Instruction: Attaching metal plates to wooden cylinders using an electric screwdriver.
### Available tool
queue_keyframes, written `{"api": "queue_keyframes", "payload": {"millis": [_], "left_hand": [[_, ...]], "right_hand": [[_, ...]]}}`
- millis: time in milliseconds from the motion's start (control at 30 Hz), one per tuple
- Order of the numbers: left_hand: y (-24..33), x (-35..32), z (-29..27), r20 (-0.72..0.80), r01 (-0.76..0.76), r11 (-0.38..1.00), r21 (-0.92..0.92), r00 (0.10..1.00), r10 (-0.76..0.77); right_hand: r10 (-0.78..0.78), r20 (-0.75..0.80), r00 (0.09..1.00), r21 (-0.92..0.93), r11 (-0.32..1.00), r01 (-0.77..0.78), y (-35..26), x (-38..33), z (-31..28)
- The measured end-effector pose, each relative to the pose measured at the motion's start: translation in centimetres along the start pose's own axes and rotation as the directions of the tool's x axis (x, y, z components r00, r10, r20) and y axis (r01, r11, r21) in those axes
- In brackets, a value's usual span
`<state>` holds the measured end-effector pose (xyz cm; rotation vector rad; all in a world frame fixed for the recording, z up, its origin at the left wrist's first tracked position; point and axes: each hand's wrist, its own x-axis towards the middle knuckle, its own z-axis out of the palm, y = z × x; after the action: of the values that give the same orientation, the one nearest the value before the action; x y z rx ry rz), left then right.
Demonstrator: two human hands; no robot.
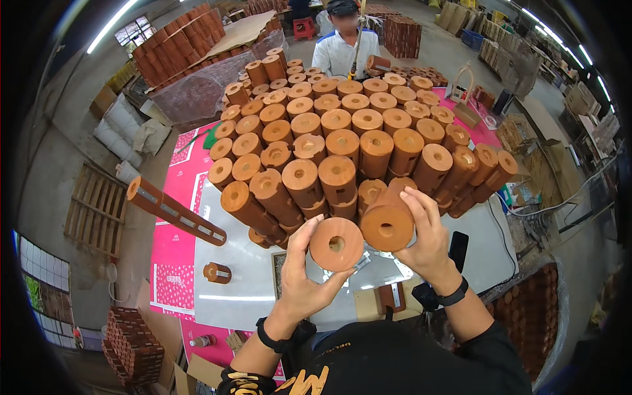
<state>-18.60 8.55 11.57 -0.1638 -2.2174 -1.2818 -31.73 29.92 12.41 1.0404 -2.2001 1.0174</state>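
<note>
Brown, round-holed cylinders (321, 245) in both hands (306, 286), packed stack (327, 124) beyond

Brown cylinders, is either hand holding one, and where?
Left hand holds one brown cylinder by its curved side; right hand holds another brown cylinder, also by its side.

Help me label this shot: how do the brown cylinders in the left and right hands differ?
Colour: the left cylinder, in the left hand, has a paler, pinkish end; the right cylinder, in the right hand, looks deeper orange-brown. Pose: the left cylinder shows mainly its end; the right cylinder also shows its side. Both have round ends with a central hole.
</note>
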Motion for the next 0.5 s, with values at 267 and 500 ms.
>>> {"api": "queue_keyframes", "payload": {"millis": [267,500], "left_hand": [[1.8,-0.7,1.4,-0.057,-0.014,1.000,-0.006,0.998,0.014],[2.3,-1.3,2.5,-0.071,-0.053,0.998,0.024,0.996,0.054]], "right_hand": [[0.384,0.661,0.645,0.746,-0.244,-0.619,2.6,-2.8,-0.5],[0.201,0.879,0.432,0.378,-0.847,-0.374,1.5,-3.8,0.2]]}}
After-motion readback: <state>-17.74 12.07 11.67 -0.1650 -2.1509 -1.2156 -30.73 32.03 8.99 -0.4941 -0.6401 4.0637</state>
